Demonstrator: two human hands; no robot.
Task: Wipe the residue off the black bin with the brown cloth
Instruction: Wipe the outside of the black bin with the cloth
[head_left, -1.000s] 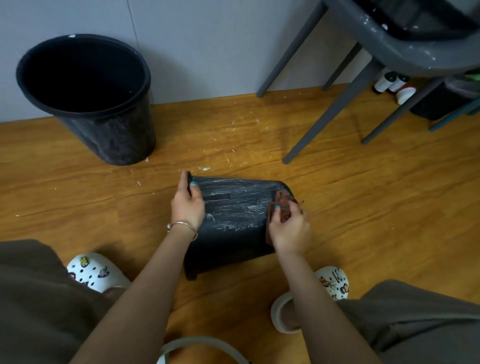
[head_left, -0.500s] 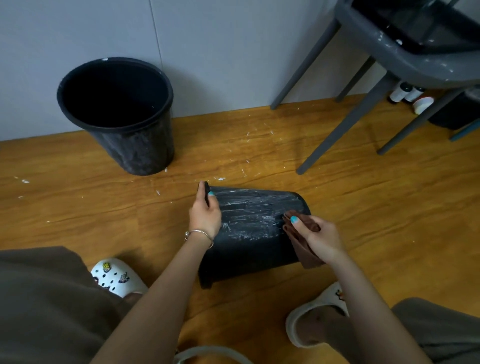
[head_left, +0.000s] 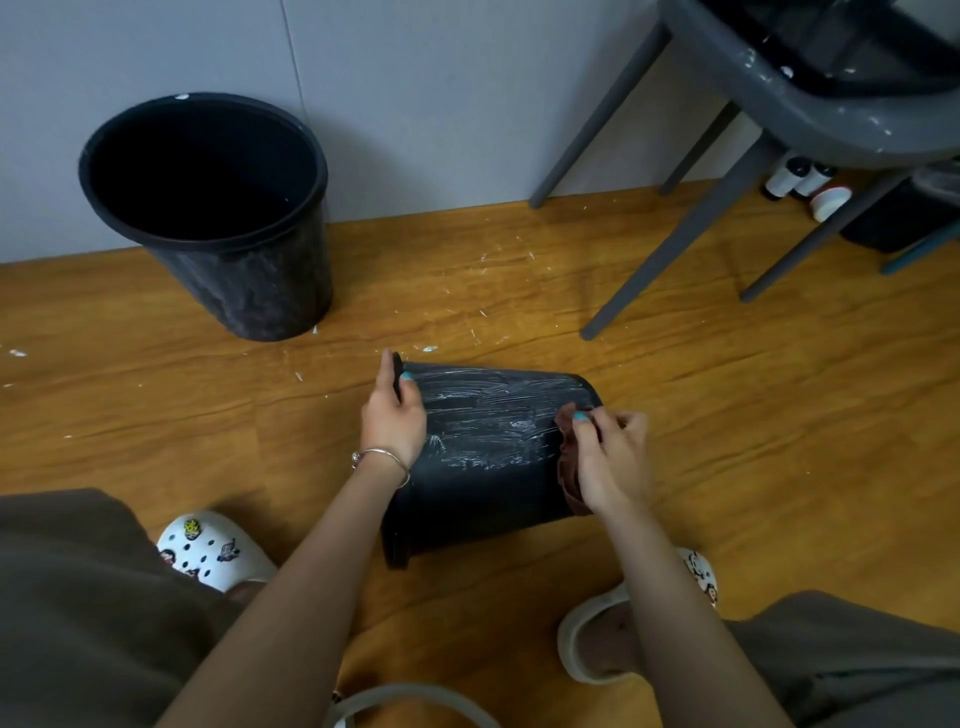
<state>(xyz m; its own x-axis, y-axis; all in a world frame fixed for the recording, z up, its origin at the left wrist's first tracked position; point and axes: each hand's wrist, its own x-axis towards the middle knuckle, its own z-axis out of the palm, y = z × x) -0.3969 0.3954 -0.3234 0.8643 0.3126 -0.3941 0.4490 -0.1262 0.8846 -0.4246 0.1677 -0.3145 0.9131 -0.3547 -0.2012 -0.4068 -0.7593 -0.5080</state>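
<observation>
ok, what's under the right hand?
The brown cloth, bunched against the tipped black bin near its base. The right hand covers most of the cloth and the residue beneath.

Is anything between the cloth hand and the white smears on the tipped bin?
Nothing visible. The right hand holds the brown cloth against the base end of the black bin; the residue lies bare beside it, up to the left hand gripping the rim.

Person is wearing loose brown trousers (head_left: 78, 597), bare forearms, no sleeves showing. Left hand (head_left: 393, 421) is carrying a thin silver bangle (head_left: 382, 457) at the wrist. Teal nail polish on both hands. White clogs (head_left: 213, 551) are sporting cartoon charms.
</observation>
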